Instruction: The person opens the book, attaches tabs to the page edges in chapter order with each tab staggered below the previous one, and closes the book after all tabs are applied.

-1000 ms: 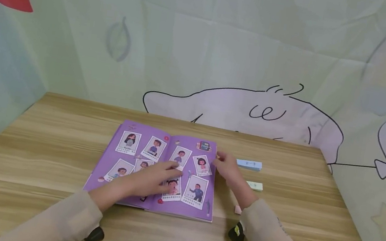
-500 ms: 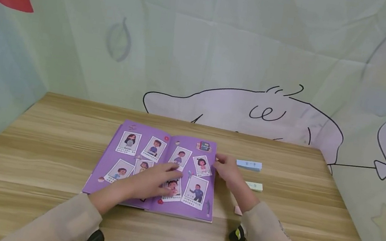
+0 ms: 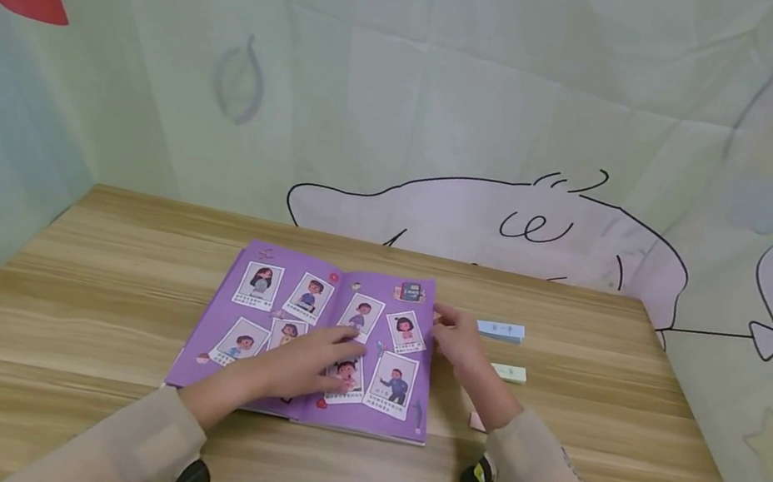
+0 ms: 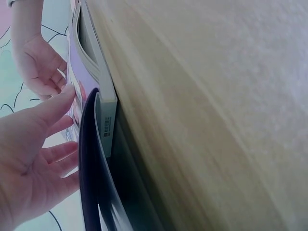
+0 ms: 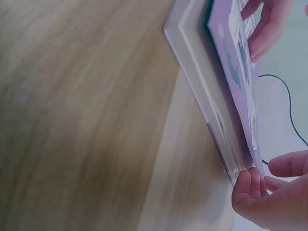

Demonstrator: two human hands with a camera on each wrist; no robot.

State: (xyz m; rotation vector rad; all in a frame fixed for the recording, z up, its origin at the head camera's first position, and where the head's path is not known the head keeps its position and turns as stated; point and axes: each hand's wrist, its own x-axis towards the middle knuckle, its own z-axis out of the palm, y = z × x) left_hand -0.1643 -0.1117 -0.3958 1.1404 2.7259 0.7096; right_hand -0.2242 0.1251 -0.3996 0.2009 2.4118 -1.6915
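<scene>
An open picture book (image 3: 373,422) with purple pages lies on the wooden table, showing cartoon figures in photo-like frames. Across the inner part of its right page rests my left hand (image 3: 307,362), fingers spread. The left wrist view shows that same hand (image 4: 33,159) over the pages, near the lower edge. My right hand (image 3: 459,341) is at the book's right edge, toward the upper corner. In the right wrist view, the right hand (image 5: 279,197) has curled fingers at the edge of a purple page (image 5: 240,96), thumb on the other side; this page stands slightly off those below.
Right of the book lie a blue paper strip (image 3: 503,331), a pale green strip (image 3: 511,373) and a pink strip (image 3: 477,421), the last two partly hidden by my right arm. A printed cloth backdrop (image 3: 407,109) rises behind the table (image 3: 152,238).
My right hand has shifted very slightly to the right at the book's edge. The left hand and the book stay practically where they were.
</scene>
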